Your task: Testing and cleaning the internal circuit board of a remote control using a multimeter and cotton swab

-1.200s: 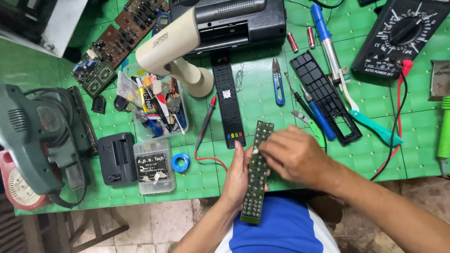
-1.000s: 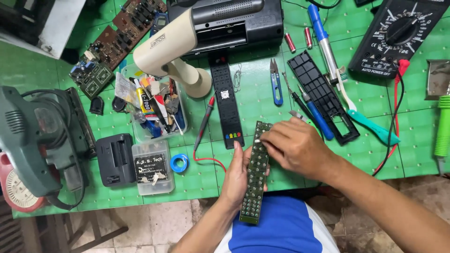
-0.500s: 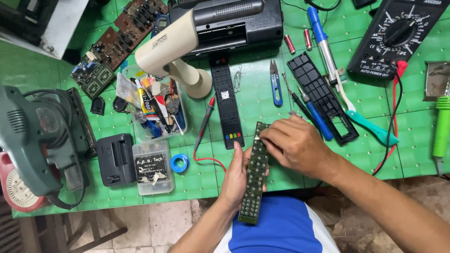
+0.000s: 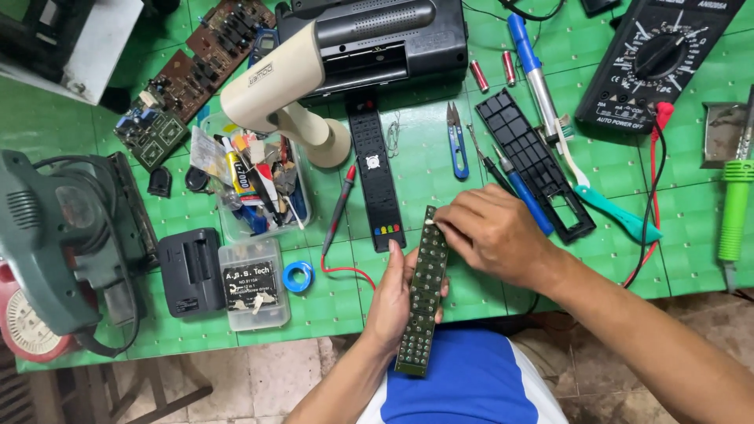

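My left hand (image 4: 393,302) holds a long green remote-control circuit board (image 4: 424,292) from below, its length running towards me over the table's front edge. My right hand (image 4: 491,235) rests on the board's far end, fingertips pinched around a small white bit pressed to the board. What the white bit is I cannot tell. Just beyond lie the remote's black front cover (image 4: 375,177) and its black back shell (image 4: 536,163).
On the green mat (image 4: 330,302) lie a multimeter (image 4: 656,59) with red lead, soldering iron (image 4: 542,94), blue snips (image 4: 457,141), two batteries (image 4: 493,72), a black radio (image 4: 377,43), beige hair dryer (image 4: 279,82), parts tubs (image 4: 251,284), circuit boards (image 4: 188,78) and a power saw (image 4: 63,243).
My right hand has shifted slightly along the board's far end, rubbing there. The left hand keeps the board in the same place.
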